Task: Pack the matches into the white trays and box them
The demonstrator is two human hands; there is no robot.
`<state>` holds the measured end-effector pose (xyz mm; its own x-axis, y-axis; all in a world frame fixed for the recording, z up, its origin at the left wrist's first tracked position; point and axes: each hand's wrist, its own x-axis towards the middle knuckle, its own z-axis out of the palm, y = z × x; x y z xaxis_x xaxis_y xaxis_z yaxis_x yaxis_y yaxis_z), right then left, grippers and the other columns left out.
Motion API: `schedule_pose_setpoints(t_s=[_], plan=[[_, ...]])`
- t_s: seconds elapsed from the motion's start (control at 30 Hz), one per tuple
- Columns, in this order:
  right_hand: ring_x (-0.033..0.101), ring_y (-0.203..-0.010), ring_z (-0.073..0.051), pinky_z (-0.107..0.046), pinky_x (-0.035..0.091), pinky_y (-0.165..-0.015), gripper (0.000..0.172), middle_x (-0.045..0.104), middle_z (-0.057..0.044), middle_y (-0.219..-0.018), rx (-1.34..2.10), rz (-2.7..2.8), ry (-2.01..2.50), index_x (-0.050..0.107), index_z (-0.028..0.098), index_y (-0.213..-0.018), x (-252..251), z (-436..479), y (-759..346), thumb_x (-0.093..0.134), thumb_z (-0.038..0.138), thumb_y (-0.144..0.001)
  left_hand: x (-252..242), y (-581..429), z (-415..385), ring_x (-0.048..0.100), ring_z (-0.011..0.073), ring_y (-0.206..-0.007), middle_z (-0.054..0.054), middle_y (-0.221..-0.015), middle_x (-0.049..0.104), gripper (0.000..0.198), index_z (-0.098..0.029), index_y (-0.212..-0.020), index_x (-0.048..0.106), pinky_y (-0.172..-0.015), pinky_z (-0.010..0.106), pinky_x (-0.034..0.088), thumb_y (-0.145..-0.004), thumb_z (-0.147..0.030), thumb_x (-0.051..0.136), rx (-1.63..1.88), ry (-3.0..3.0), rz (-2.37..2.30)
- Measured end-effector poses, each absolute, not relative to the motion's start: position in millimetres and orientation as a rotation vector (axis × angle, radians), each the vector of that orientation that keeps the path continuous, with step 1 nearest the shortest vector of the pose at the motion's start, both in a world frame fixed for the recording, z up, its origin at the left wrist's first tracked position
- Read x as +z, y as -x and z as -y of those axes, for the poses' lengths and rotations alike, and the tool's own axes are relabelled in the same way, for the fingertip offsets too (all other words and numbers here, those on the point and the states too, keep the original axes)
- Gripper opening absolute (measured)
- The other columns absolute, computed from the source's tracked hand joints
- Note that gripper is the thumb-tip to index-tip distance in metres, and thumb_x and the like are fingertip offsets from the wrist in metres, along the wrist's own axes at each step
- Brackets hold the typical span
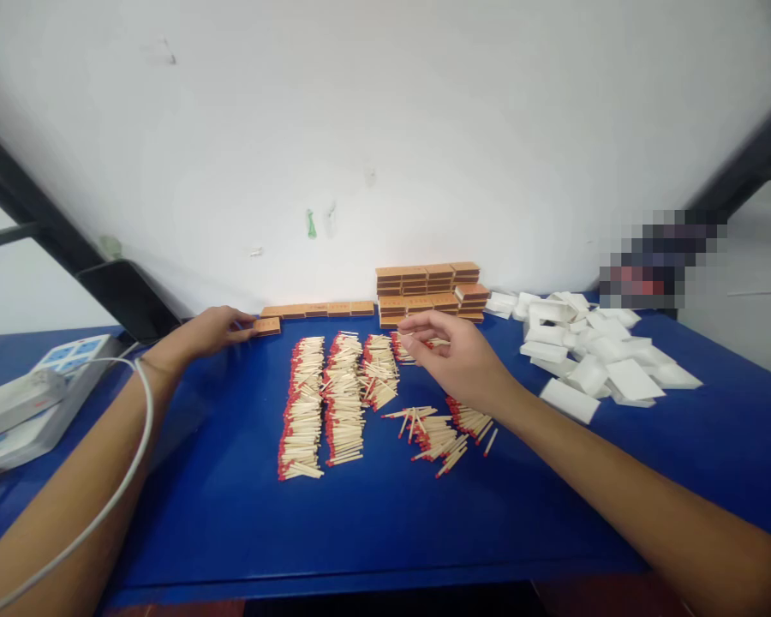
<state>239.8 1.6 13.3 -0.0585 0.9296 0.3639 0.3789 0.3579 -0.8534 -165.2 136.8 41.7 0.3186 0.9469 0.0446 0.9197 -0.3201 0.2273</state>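
Note:
At the left end of the back row, my left hand [215, 331] has its fingers closed on the end of a small orange-brown matchbox [268, 326]. My right hand [456, 353] hovers over the far right piles of matches, loosely bent, its thumb and fingertips slightly apart with nothing visible between them. Red-tipped wooden matches lie in long columns [303, 403] in front of me, heads mostly to the left. A looser heap of matches [435, 435] spreads below my right hand. Just behind that hand stand stacked matchboxes [417, 304], partly hidden by it.
A row of matchboxes [318, 309] runs along the white wall. White paper trays [584, 347] are heaped at the right on the blue table [231, 514]. At the left are a white power strip [19, 407], a blue-and-white box [80, 356], a white cable and a dark phone-like slab [125, 296].

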Motion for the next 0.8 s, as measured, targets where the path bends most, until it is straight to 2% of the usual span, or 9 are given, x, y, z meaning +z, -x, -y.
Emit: schedule_pose_setpoints(t_s=[0.1,0.2,0.27,0.4,0.53,0.7,0.8], plan=[[0.073,-0.098,-0.024,-0.040,0.061,-0.078,0.020,0.078,-0.010,-0.110,0.711,1.640,1.201,0.073,0.021,-0.107,9,-2,-239,0.069,0.032,-0.090,29,167,-139,0.075,0.0332,-0.086,0.011,-0.098,0.083,0.070,-0.018,-0.117,0.080,-0.078,0.037,0.054,-0.076,-0.071,0.060,0.292,-2.426,-1.801],[0.072,-0.094,-0.023,-0.038,0.060,-0.074,0.018,0.078,-0.010,-0.107,0.703,1.665,1.210,0.073,0.021,-0.105,8,-2,-238,0.068,0.031,-0.091,20,165,-141,0.076,0.0325,-0.090,0.014,-0.107,0.082,0.082,-0.012,-0.138,0.068,-0.083,0.037,0.056,-0.077,-0.066,0.064,0.327,-2.448,-1.848],[0.072,-0.091,-0.023,-0.038,0.060,-0.073,0.017,0.078,-0.009,-0.103,0.698,1.681,1.215,0.073,0.021,-0.104,8,-1,-238,0.068,0.031,-0.091,16,163,-140,0.077,0.0329,-0.093,0.014,-0.108,0.081,0.082,-0.012,-0.143,0.064,-0.085,0.038,0.056,-0.081,-0.064,0.064,0.347,-2.480,-1.871],[0.071,-0.087,-0.022,-0.037,0.059,-0.073,0.016,0.078,-0.008,-0.098,0.667,1.713,1.240,0.074,0.021,-0.102,10,0,-237,0.068,0.031,-0.091,13,158,-136,0.077,0.0332,-0.095,0.013,-0.110,0.081,0.071,-0.017,-0.145,0.062,-0.084,0.038,0.056,-0.089,-0.062,0.061,0.377,-2.533,-1.922],[0.071,-0.084,-0.021,-0.036,0.059,-0.071,0.014,0.078,-0.007,-0.096,0.572,1.758,1.225,0.075,0.021,-0.098,11,0,-238,0.066,0.030,-0.091,12,157,-131,0.078,0.0339,-0.094,0.013,-0.108,0.082,0.065,-0.017,-0.142,0.063,-0.083,0.039,0.056,-0.091,-0.057,0.063,0.395,-2.552,-1.968],[0.071,-0.080,-0.021,-0.035,0.055,-0.069,0.013,0.079,-0.007,-0.093,0.385,1.823,1.213,0.074,0.021,-0.091,16,-7,-247,0.063,0.027,-0.091,19,147,-122,0.075,0.0382,-0.105,0.016,-0.111,0.081,0.061,-0.015,-0.137,0.067,-0.090,0.044,0.056,-0.090,-0.054,0.067,0.513,-2.575,-2.003],[0.069,-0.073,-0.020,-0.034,0.051,-0.066,0.012,0.077,-0.005,-0.082,0.250,1.821,1.298,0.075,0.021,-0.088,20,-17,-262,0.064,0.026,-0.090,32,129,-109,0.075,0.0348,-0.106,0.016,-0.117,0.079,0.042,-0.017,-0.126,0.072,-0.094,0.044,0.056,-0.096,-0.043,0.061,0.734,-2.596,-1.957]])
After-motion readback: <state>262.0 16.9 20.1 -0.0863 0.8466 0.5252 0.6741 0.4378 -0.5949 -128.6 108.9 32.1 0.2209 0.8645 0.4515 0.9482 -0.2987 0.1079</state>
